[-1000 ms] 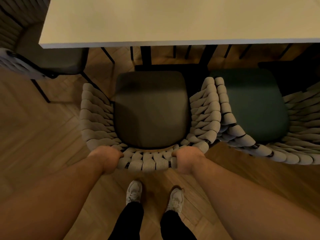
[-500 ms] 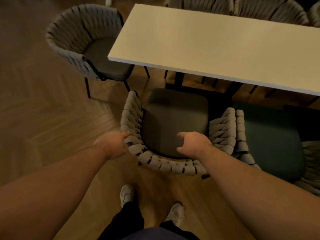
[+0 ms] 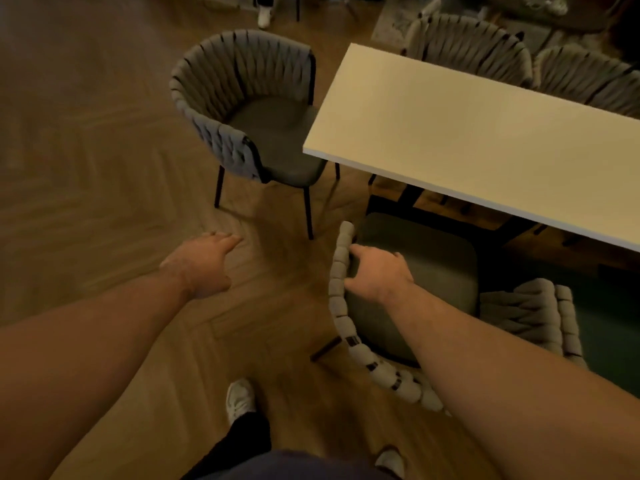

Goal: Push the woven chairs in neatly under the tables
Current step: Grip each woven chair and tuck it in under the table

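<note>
- Two hands, both spread and empty: your left hand (image 3: 202, 268) reaches towards the end chair (image 3: 242, 81), which sits angled off the tabletop (image 3: 467, 133).
- Your right hand (image 3: 379, 273) touches the near chair (image 3: 440, 268), probably steadying it.

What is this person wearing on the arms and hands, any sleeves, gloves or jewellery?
The left hand and right hand are ungloved, with no rings, watch or bands visible; no sleeves reach into view. Lower down: dark trousers and white sneakers.

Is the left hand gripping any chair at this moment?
No, the left hand reaches out over the wooden floor with straight fingers, touching no chair.
</note>
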A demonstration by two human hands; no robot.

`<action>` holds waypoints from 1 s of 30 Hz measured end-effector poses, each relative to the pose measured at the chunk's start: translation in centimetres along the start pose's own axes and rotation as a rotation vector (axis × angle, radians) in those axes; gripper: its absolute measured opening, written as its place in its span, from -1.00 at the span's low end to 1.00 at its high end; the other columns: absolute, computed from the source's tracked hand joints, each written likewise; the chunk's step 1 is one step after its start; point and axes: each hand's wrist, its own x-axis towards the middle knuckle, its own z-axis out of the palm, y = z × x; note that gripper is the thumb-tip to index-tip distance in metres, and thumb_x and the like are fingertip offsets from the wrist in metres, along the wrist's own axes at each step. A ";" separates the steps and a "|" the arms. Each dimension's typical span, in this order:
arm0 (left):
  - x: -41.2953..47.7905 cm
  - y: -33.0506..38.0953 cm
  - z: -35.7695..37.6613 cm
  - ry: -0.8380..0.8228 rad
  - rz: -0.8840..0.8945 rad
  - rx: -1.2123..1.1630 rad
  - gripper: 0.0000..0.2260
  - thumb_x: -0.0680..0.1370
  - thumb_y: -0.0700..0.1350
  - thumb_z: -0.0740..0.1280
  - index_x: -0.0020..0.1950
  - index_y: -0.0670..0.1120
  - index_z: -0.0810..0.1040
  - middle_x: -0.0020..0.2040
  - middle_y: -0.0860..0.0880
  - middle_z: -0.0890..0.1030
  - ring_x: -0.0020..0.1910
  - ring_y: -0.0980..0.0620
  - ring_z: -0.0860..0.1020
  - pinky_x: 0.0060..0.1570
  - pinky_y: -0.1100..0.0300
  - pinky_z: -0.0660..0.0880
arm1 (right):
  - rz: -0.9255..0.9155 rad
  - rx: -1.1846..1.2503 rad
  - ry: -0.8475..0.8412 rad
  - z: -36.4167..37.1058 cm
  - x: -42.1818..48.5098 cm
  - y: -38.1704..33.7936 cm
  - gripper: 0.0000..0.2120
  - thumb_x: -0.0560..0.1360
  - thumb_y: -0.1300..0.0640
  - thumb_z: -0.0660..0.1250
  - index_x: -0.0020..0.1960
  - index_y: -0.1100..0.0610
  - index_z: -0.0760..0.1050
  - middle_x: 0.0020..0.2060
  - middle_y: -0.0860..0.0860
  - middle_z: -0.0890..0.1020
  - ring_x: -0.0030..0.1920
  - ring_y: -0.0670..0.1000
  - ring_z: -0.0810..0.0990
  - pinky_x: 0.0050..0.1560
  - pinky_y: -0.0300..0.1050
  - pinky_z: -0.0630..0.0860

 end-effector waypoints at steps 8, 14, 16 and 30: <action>5.5 -14.8 -6.4 -0.022 0.006 0.103 -0.07 0.48 0.03 0.51 0.74 0.02 0.07 0.70 -0.04 0.22 0.67 -0.13 0.17 0.58 0.01 0.19 | 0.021 0.031 -0.002 -0.4 7.8 -12.9 -0.18 0.58 -0.23 0.41 0.73 -0.07 0.15 0.67 -0.02 0.31 0.64 0.11 0.29 0.66 0.28 0.10; 13.1 -20.5 -8.9 -0.048 0.037 0.115 -0.05 0.49 0.04 0.51 0.75 0.03 0.03 0.71 -0.03 0.18 0.67 -0.13 0.14 0.60 -0.01 0.18 | 0.044 0.073 -0.022 -2.2 17.2 -17.9 -0.17 0.59 -0.20 0.44 0.73 -0.07 0.14 0.69 0.00 0.27 0.66 0.13 0.25 0.67 0.33 0.06; 16.0 -22.2 -9.6 -0.053 0.037 0.127 -0.05 0.50 0.05 0.51 0.75 0.04 0.03 0.72 -0.03 0.17 0.68 -0.12 0.13 0.61 -0.02 0.17 | 0.045 0.076 -0.027 -2.7 20.9 -19.1 -0.15 0.58 -0.21 0.44 0.74 -0.06 0.13 0.69 0.00 0.26 0.66 0.13 0.24 0.66 0.33 0.06; 35.6 -37.5 -20.4 -0.125 0.048 0.163 -0.03 0.51 0.06 0.49 0.75 0.09 -0.06 0.73 0.01 0.11 0.70 -0.10 0.07 0.64 -0.04 0.15 | 0.058 0.138 -0.106 -10.8 43.7 -29.8 -0.20 0.58 -0.18 0.45 0.71 -0.09 0.18 0.65 -0.01 0.33 0.64 0.13 0.27 0.66 0.38 0.03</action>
